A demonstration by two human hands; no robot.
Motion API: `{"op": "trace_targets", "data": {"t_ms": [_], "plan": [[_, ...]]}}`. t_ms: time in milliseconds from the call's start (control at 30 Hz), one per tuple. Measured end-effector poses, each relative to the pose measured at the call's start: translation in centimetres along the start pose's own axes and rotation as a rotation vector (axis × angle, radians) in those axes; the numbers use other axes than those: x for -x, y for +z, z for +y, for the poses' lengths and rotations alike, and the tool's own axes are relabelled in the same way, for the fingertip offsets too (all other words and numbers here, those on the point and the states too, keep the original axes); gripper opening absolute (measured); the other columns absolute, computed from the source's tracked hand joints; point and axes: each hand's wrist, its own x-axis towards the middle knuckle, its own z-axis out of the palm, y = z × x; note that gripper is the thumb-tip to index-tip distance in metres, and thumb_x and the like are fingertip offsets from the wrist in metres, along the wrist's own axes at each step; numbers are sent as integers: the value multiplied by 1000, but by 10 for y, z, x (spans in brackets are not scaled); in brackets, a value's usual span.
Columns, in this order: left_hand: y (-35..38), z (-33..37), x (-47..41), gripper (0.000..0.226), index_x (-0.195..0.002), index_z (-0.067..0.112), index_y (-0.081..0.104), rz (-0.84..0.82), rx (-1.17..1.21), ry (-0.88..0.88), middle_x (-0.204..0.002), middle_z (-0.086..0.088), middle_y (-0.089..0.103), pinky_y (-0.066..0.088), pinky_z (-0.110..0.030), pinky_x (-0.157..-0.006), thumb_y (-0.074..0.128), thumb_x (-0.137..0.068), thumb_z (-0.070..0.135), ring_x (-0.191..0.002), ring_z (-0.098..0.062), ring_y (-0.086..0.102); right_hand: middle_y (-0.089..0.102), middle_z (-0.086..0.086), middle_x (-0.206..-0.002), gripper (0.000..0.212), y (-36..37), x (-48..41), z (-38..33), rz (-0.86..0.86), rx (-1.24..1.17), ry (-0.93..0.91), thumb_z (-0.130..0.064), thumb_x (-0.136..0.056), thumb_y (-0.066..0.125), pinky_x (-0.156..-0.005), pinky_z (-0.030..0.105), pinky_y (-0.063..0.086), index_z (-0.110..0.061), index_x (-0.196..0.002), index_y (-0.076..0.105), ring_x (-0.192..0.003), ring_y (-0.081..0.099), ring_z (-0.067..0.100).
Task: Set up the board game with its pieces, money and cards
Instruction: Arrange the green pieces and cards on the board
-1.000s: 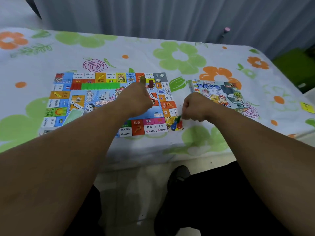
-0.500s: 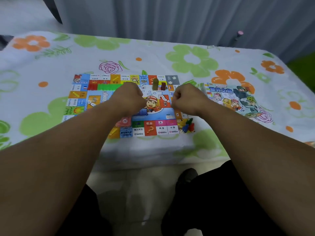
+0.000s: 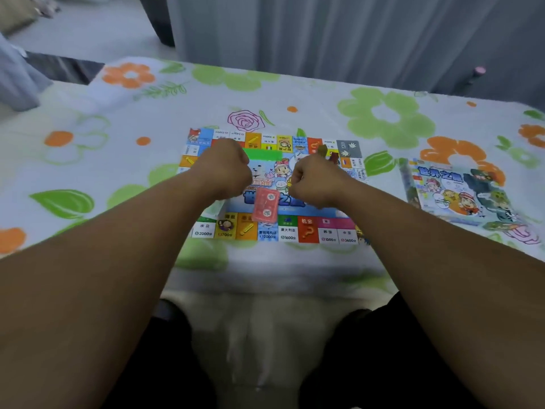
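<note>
A colourful game board [image 3: 308, 230] lies flat on the flowered table. My left hand [image 3: 225, 169] hovers over its left half as a closed fist, and nothing shows in it. My right hand [image 3: 314, 183] is a closed fist over the board's middle right, also with nothing visible in it. A red card stack [image 3: 265, 206] lies on the board between my wrists. A green strip of notes [image 3: 264, 154] lies near the board's far edge. Two small tokens, olive [image 3: 322, 149] and dark red [image 3: 334, 157], stand beyond my right hand.
The game box lid [image 3: 460, 193] with cartoon figures lies to the right of the board. The table [image 3: 103, 143] wears a white cloth with green and orange flowers. A grey curtain hangs behind it. My dark-clad legs show below the table's near edge.
Both fists have come together over the board's middle; the left drew back from the tokens and the right left the board's near right corner. The view shifted left, uncovering the red card stack.
</note>
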Motion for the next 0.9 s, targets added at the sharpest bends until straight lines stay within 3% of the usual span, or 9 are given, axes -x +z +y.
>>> {"op": "trace_targets", "data": {"t_ms": [67,133,200,267,333,467,600,700,900], "plan": [[-3,-5,-1,38,-122,4,64,3,-15,-16,-113,-13,66,44,-26,-70,68,-85,-3,-88,-22,60,66,24,-86,13,5,-3,-5,-26,-48,22,-9,-87,61,-64,47,62,4,-87,60,-89,70,41],[-5,-9,-1,39,-123,4,63,7,-23,-38,-116,-14,65,45,-30,-75,67,-85,-2,-101,-30,61,60,24,-77,7,10,-5,-11,-43,-152,78,-7,-88,61,-66,54,60,-1,-87,56,-65,67,36],[-8,-13,-1,35,-121,4,62,16,-36,-62,-115,-15,64,50,-33,-75,65,-87,-1,-103,-34,62,50,20,-75,13,16,-8,-13,-79,-282,158,-3,-88,61,-55,43,50,-5,-85,49,-58,51,30],[-13,-19,-3,28,-115,1,64,26,-58,-82,-112,-18,64,55,-41,-83,62,-88,-1,-102,-36,63,43,16,-75,20,22,-10,-14,-125,-364,233,-2,-87,63,-54,35,41,-8,-84,44,-58,41,25],[-17,-24,-5,15,-100,0,64,29,-82,-99,-101,-19,64,55,-48,-88,61,-86,-3,-90,-34,62,41,13,-71,22,27,-10,-14,-163,-404,298,-5,-86,67,-53,32,43,-9,-85,45,-54,39,23],[-19,-31,-10,20,-91,13,51,21,-108,-107,-88,-14,49,45,-38,-67,57,-84,-5,-75,-24,47,41,11,-74,26,36,-13,-16,-186,-431,355,-15,-83,75,-52,30,46,-8,-86,49,-54,38,20],[-19,-31,-13,19,-94,12,53,29,-97,-118,-88,-11,51,51,-41,-71,56,-85,-4,-79,-26,50,46,10,-71,28,42,-18,-18,-182,-407,352,-20,-84,76,-45,24,44,-10,-89,51,-43,38,17],[-24,-34,-21,19,-95,11,53,63,-91,-131,-75,-2,42,55,-46,-81,55,-86,-6,-82,-26,49,53,12,-73,30,43,-22,-20,-156,-339,326,-24,-83,78,-43,23,45,-8,-87,53,-45,45,19],[-24,-44,-24,3,-85,1,61,75,-33,-193,-76,-11,54,41,-32,-59,62,-83,1,-66,-25,49,60,9,-72,35,49,-29,-26,-122,-200,273,-34,-82,78,-52,29,47,-10,-83,53,-52,54,20]]}}
